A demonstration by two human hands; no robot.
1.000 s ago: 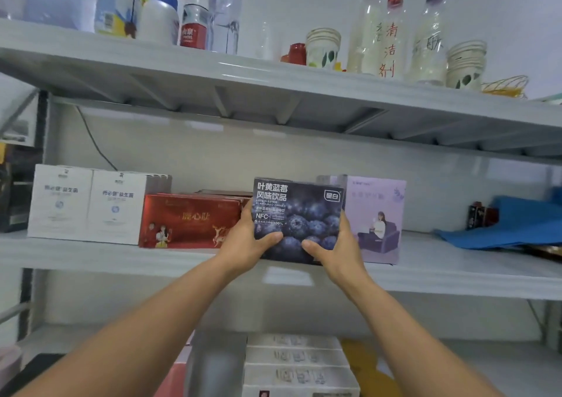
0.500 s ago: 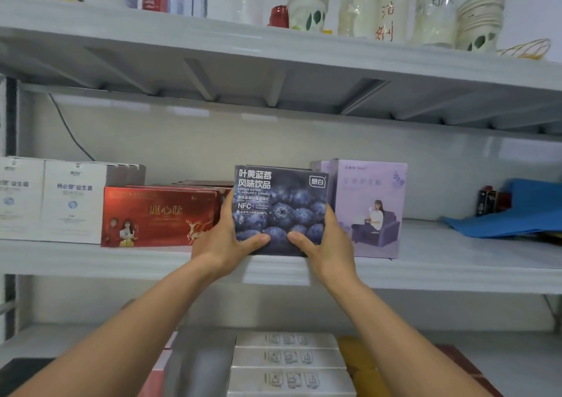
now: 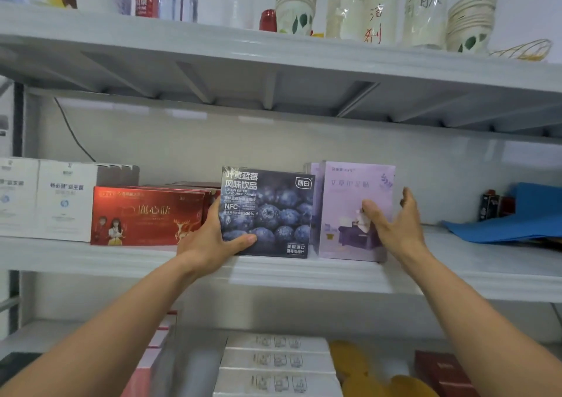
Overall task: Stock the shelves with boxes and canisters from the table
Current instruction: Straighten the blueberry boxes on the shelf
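Blueberry box [image 3: 273, 214] sits gripped by left hand [image 3: 209, 244].

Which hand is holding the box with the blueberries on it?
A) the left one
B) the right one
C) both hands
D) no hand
A: the left hand grips the blueberry box at its lower left corner, while the right hand is spread open over by the purple box.

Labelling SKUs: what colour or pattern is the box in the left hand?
The box is dark navy with a blueberry photo and white text; head view.
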